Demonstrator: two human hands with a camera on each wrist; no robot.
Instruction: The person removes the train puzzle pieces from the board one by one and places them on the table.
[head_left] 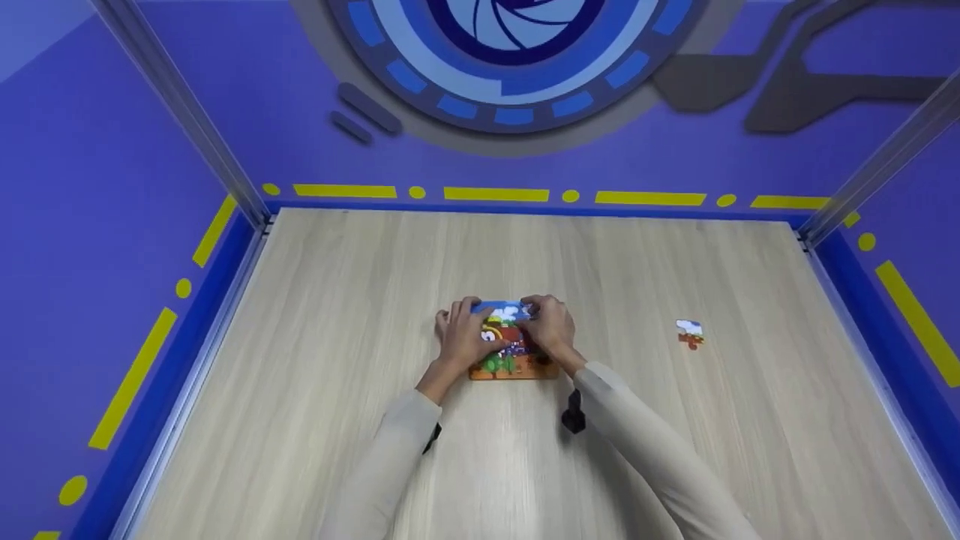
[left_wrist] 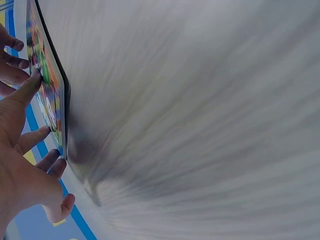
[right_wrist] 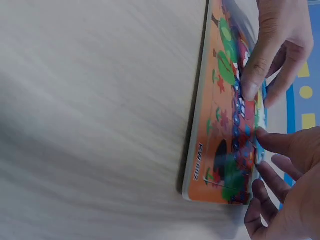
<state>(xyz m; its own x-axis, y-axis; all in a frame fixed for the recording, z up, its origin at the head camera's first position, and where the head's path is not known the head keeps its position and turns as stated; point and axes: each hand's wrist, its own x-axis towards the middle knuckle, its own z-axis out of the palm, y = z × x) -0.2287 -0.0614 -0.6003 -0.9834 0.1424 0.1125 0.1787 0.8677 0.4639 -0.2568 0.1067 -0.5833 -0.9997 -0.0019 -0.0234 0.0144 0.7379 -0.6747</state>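
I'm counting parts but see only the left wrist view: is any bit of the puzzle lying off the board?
Observer: Yes, the head view shows a small loose section on the table, apart from the board, out on the right hand side.
Operator: Thanks. Any lettering on the board?
Observer: Yes, the right wrist view shows printed characters on its orange border, near a corner, too blurred to read surely.
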